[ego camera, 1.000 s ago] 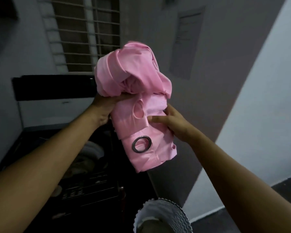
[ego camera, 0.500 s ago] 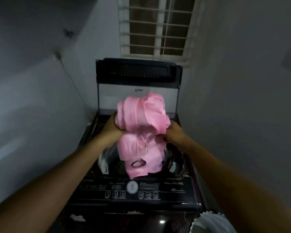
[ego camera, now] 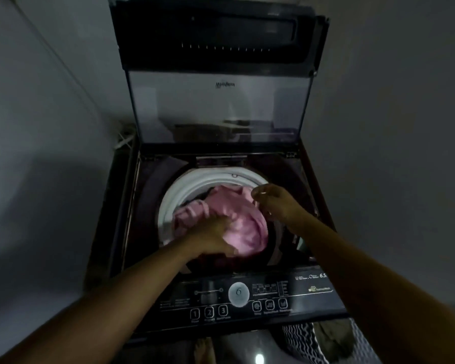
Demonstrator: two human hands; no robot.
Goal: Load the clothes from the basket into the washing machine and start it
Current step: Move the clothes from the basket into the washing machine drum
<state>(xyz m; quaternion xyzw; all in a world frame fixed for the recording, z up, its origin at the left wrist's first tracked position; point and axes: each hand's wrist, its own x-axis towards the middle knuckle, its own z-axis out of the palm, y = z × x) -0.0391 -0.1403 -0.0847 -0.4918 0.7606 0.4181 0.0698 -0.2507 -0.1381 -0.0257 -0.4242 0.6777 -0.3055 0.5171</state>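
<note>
A: Head view, looking down into the open washing machine (ego camera: pixel 150 195). Pink cloth (ego camera: pixel 244 232) bunched high in the drum, heaped to about the level of the white drum ring (ego camera: pixel 184 190), with something darker (ego camera: pixel 204 198) just showing at its upper left edge.

B: Hands?

A: Left hand (ego camera: pixel 213 232) palm down on the cloth, fingers seemingly straight and pressing; blurred, so not certain. Right hand (ego camera: pixel 276 203) over the right side of the drum, fingers loosely curled, apparently holding nothing, touching or nearly touching the cloth's edge.

B: Risks from here?

A: Mainly a fold left draped over the ring. Could get caught under the lid (ego camera: pixel 218 109) on closing, or drag once spinning. Worth tucking every edge below the ring first.

B: Anything else?

A: Packing too tight: one big lump, likely a lopsided load. Better loosened and spread around the drum.

B: And the basket (ego camera: pixel 297 340)?

A: Lower right, just beside the machine, with something dark inside, too dim to name. Probably more to load, so too early for the control panel (ego camera: pixel 294 300). Easy to brush a button by accident, too, with the left forearm (ego camera: pixel 142 279) reaching across that panel.
</note>
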